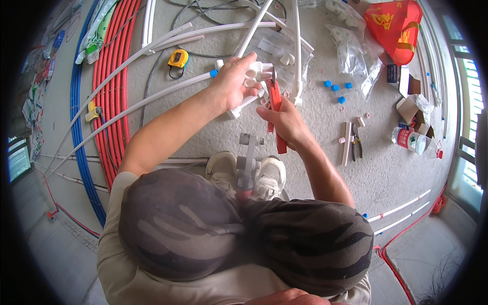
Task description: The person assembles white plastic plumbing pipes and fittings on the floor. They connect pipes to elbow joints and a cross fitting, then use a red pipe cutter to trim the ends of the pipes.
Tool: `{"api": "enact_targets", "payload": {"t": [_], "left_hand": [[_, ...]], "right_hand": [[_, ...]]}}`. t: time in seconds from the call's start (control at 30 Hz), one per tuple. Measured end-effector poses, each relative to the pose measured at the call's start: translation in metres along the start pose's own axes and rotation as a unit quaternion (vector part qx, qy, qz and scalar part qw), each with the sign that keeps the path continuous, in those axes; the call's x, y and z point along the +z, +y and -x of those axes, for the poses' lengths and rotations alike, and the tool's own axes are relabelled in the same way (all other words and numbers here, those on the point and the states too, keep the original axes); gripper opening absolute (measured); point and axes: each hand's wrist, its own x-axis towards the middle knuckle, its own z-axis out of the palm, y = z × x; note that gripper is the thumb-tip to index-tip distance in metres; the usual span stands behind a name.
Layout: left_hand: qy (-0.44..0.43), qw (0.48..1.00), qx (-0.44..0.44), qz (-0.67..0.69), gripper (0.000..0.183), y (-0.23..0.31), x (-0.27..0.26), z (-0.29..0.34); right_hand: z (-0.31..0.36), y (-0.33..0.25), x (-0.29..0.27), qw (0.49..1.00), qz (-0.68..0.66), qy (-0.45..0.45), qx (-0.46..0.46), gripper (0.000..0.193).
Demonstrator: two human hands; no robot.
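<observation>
My left hand (234, 84) is closed around a cluster of white plastic pipe fittings (250, 78), with white pipe lengths joined to or lying against it. A blue-ended white pipe (178, 87) runs up to the same hand from the left. My right hand (285, 122) grips a red-handled pipe cutter (275, 97). The cutter's dark jaw is at the fittings' right side; whether it bites on a pipe I cannot tell. Below the hands, between my shoes, stands a grey metal pipe-fusion tool (247, 165) with round dies.
A yellow tape measure (178, 58) lies left of my hands, near red pipes (113, 76) and blue pipes (76, 101). To the right are blue caps (341, 100), pliers (357, 142), a water bottle (409, 140) and a red bag (394, 30). Clear plastic bags (351, 51) lie ahead.
</observation>
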Motion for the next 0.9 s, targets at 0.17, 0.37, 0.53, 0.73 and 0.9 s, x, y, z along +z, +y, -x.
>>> {"api": "enact_targets", "payload": {"t": [0.17,0.37,0.53,0.73,0.9], "left_hand": [[0.02,1.0,-0.007,0.009,0.03,0.0,0.004,0.003],[-0.02,1.0,-0.007,0.002,0.037,-0.002,-0.007,-0.007],[-0.039,0.999,-0.017,-0.02,0.037,-0.003,-0.014,-0.014],[-0.061,0.998,-0.015,0.016,0.034,-0.014,-0.021,-0.012],[-0.073,0.996,0.01,0.045,0.026,-0.021,-0.033,-0.003]], "right_hand": [[-0.003,0.006,0.001,1.0,0.015,0.012,0.005,0.029],[-0.001,0.005,0.003,1.0,-0.017,0.004,-0.002,0.029],[-0.001,-0.002,0.001,0.999,0.036,-0.003,0.025,0.032],[0.003,-0.005,-0.001,0.995,0.096,0.019,0.033,0.053],[0.007,0.007,0.002,0.994,0.089,0.055,0.024,0.054]]}}
